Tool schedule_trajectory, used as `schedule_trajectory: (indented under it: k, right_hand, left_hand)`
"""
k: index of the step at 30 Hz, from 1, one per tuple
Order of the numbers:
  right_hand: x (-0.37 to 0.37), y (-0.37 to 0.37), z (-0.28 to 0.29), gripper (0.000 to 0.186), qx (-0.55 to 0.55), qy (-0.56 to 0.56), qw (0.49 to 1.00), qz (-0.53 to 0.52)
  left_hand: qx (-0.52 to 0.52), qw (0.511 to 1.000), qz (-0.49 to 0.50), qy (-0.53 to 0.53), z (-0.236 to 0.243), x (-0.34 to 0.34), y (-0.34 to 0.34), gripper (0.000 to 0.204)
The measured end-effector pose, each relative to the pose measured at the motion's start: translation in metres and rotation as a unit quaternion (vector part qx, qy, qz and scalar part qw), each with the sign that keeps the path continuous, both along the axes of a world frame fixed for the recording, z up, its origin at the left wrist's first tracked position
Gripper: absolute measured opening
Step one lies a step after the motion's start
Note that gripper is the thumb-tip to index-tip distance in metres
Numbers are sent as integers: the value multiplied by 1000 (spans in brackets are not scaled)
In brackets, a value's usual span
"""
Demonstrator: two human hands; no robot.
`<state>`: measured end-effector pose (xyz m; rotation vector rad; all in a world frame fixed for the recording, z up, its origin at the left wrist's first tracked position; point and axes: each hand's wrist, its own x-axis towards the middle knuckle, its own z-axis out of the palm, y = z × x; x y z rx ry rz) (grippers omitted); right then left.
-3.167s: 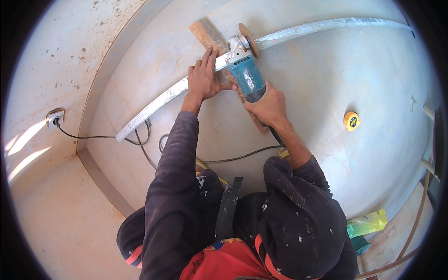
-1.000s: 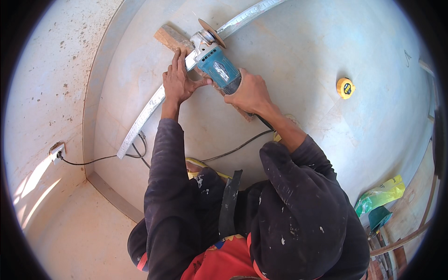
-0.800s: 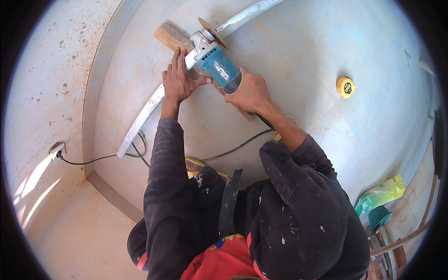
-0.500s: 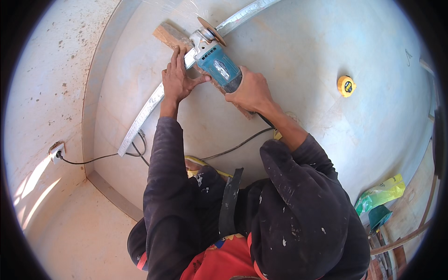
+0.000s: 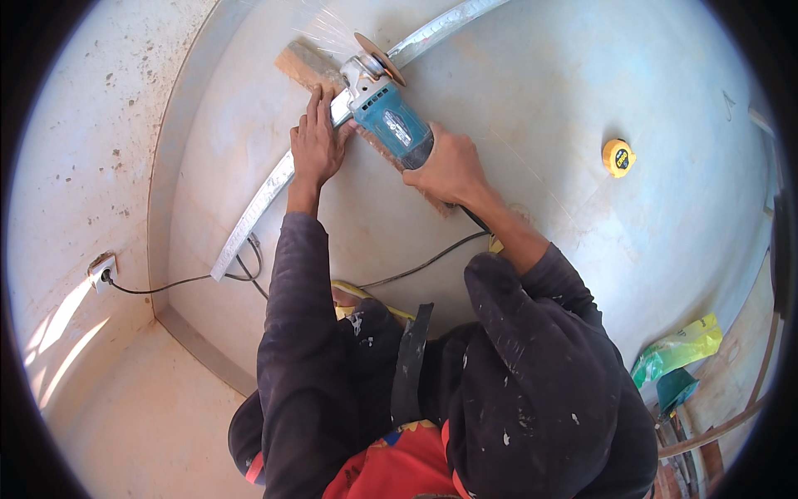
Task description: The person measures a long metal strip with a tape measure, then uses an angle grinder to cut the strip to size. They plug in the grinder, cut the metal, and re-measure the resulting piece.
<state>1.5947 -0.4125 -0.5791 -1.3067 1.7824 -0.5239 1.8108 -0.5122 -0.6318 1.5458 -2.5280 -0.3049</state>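
Note:
My right hand point(image 5: 453, 166) is wrapped round the rear grip of a teal angle grinder point(image 5: 392, 123). Its brown cutting disc point(image 5: 379, 58) stands edge-on at a long silver metal profile point(image 5: 259, 201), and sparks point(image 5: 332, 32) fly off beyond it. The exact contact is hidden behind the grinder head. My left hand point(image 5: 317, 148) presses the profile from the near side, fingers over it and thumb bent towards it, just left of the grinder. Beneath the profile a wooden board point(image 5: 303, 65) lies crosswise on the floor.
A black power cord point(image 5: 424, 264) runs from the grinder past my feet to a wall socket point(image 5: 102, 273) at the left. On the floor to the right lies a yellow tape measure point(image 5: 618, 158). A green-and-yellow plastic bag point(image 5: 677, 349) rests at the lower right.
The spray of sparks has grown denser. My left thumb has drawn in from pointing right to the profile. The grinder is almost in the same place.

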Motion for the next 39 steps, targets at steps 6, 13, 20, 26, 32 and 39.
schedule_trajectory:
  k: [6, 13, 20, 26, 32, 39]
  right_hand:
    - [-1, 0, 2, 53, 12, -13, 1000, 3]
    - [-2, 0, 5, 54, 24, -18, 1000, 6]
    - [-1, 1, 4, 53, 16, -14, 1000, 1]
    - [-1, 0, 2, 53, 11, -11, 1000, 5]
    - [-1, -1, 2, 52, 13, -10, 1000, 9]
    - [0, 2, -3, 53, -23, 10, 1000, 3]
  left_hand:
    - [7, 1000, 4, 3, -1, 1, 0, 58]
    - [12, 1000, 7, -8, 1, 0, -1, 58]
    - [9, 1000, 3, -8, 0, 1, -1, 57]
    - [3, 1000, 1, -7, -1, 2, 0, 57]
    - [0, 1000, -2, 4, -3, 2, 0, 56]
    - [-1, 1000, -2, 6, -1, 2, -1, 56]
